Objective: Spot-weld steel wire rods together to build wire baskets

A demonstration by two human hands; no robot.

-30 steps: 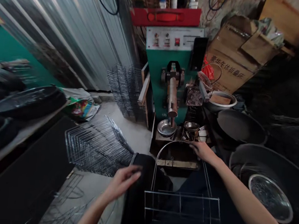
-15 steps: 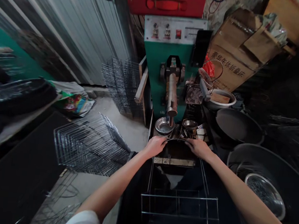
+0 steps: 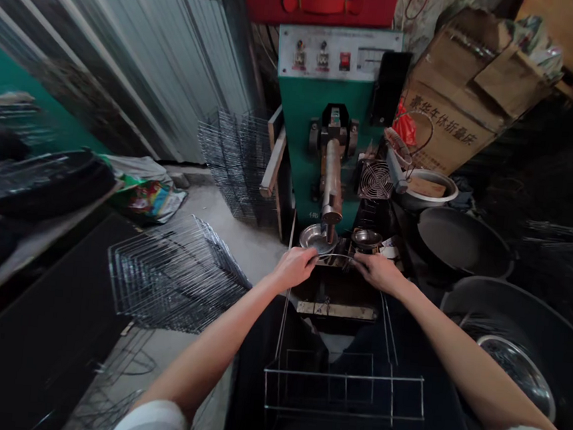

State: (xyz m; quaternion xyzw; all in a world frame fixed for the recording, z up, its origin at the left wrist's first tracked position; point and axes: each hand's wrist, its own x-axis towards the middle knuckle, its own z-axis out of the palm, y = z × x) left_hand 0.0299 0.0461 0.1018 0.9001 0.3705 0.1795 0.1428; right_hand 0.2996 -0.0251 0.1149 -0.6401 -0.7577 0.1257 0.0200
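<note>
A wire rack (image 3: 345, 377) stretches from over my lap toward the green machine (image 3: 298, 115). Its curved far end is pinched by my left hand (image 3: 296, 268) on one side and my right hand (image 3: 379, 273) on the other. Both hands are closed, and a short bowed length of wire shows between them. Just beyond the wire, the machine's round metal arm (image 3: 332, 179) points down toward me. Below its tip sits a shallow metal dish (image 3: 311, 236), with a smaller metal bowl (image 3: 366, 238) to the right.
Stacked wire racks (image 3: 170, 278) stand on the floor at left, with more racks (image 3: 233, 163) behind. On the right are a dark round pan (image 3: 465, 241), a large black basin (image 3: 464, 297) and a cardboard box (image 3: 442, 128). A small fan (image 3: 376, 179) sits beside the machine arm.
Both hands have lifted the wire rack's curved end slightly and moved it toward the machine. The wire now shows in front of the metal dish. The view has shifted a little.
</note>
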